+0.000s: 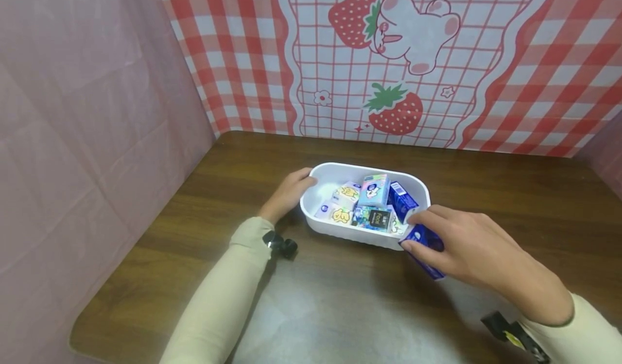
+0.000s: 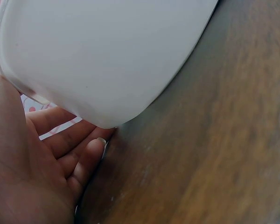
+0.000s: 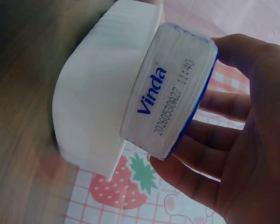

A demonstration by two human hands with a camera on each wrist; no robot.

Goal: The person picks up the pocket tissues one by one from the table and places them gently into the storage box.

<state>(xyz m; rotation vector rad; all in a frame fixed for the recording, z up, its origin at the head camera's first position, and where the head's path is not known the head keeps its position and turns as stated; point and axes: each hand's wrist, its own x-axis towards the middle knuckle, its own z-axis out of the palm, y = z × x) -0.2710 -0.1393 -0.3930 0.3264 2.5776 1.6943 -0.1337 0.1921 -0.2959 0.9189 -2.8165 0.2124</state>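
Note:
A white plastic basin stands on the table, holding several small tissue packs, among them yellow-printed packs, a light blue pack and a dark blue pack. At its left end my left hand grips the rim, thumb over the edge and fingers outside. My right hand pinches another blue tissue pack at the basin's right end, tilted across the rim. That pack's pale end, marked "Vinda", faces the right wrist view. The left wrist view shows the basin's outer wall and curled fingers.
The brown wooden table extends around the basin. A red-and-white checked cloth with strawberries hangs behind it, and a pale pink sheet is at the left. Dark bands with small devices sit on the wrists.

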